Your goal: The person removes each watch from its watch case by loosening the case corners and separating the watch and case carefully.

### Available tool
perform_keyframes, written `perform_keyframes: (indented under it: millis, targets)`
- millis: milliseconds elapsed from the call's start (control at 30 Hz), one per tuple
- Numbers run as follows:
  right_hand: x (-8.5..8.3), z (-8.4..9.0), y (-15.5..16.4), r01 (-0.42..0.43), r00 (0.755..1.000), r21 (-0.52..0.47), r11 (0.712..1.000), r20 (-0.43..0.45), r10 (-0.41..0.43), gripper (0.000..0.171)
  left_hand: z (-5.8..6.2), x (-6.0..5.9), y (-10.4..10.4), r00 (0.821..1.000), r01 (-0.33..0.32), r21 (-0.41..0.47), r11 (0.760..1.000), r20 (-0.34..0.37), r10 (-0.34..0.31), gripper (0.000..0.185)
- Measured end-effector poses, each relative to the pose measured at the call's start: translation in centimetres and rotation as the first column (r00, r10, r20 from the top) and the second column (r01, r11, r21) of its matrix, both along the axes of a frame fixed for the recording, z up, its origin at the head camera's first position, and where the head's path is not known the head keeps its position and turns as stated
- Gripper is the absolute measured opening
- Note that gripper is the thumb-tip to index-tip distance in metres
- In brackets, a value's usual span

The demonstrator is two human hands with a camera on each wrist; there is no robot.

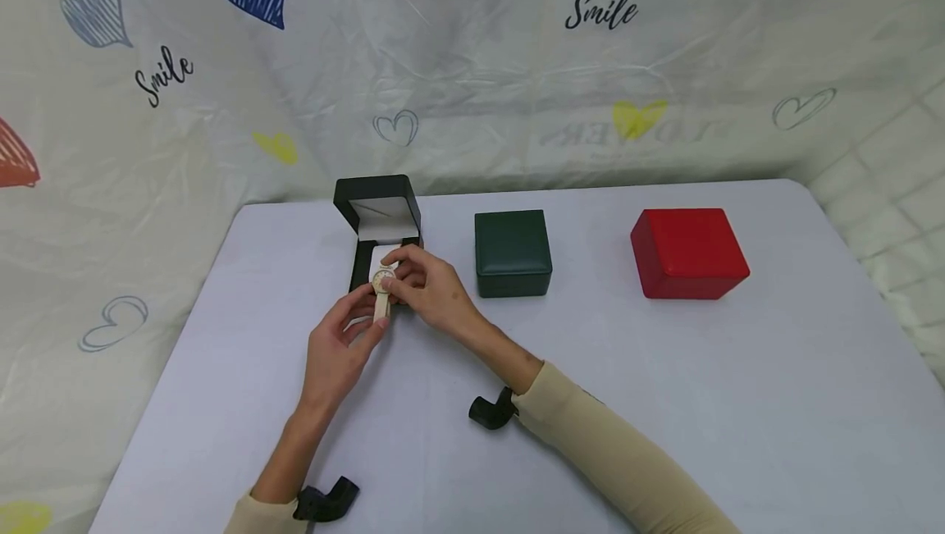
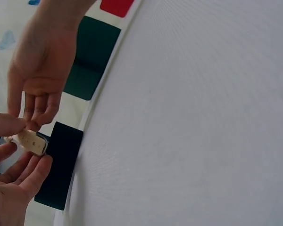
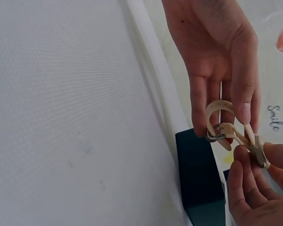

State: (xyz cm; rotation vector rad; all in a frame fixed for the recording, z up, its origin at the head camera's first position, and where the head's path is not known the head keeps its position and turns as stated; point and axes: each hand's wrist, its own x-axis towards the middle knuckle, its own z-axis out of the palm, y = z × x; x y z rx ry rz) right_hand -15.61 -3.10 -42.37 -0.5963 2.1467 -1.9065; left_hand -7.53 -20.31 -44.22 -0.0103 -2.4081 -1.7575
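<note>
A wristwatch with a round face and a cream strap is held between both hands, over the front of an opened black box. My left hand grips the strap's lower end; in the right wrist view its thumb presses on the cream strap near a metal buckle. Thumb and fingers of my right hand pinch the watch at its case. The box lid stands up, showing a pale lining, and a white insert lies inside, partly hidden by the hands.
To the right of the hands stands a closed dark green box. Farther right is a closed red box. All sit on a white table, with a printed curtain hanging behind its far edge. Black wrist mounts hang at both sleeves.
</note>
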Motion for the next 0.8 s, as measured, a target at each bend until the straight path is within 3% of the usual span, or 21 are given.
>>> perform_keyframes:
  millis: [467, 800]
  targets:
    - [0.3, -0.2, 0.1, -0.035, 0.999, 0.114, 0.993, -0.013, 0.036, 0.037, -0.1, 0.8, -0.3, 0.999, -0.021, -0.048, 0.999, 0.026, 0.022, 0.059]
    - [0.9, -0.6, -0.5, -0.060, 0.998, 0.138, 0.989, -0.001, 0.061, 0.036, 0.0, 1.7, -0.8, 0.998, -0.016, -0.037, 0.999, 0.060, 0.018, 0.062]
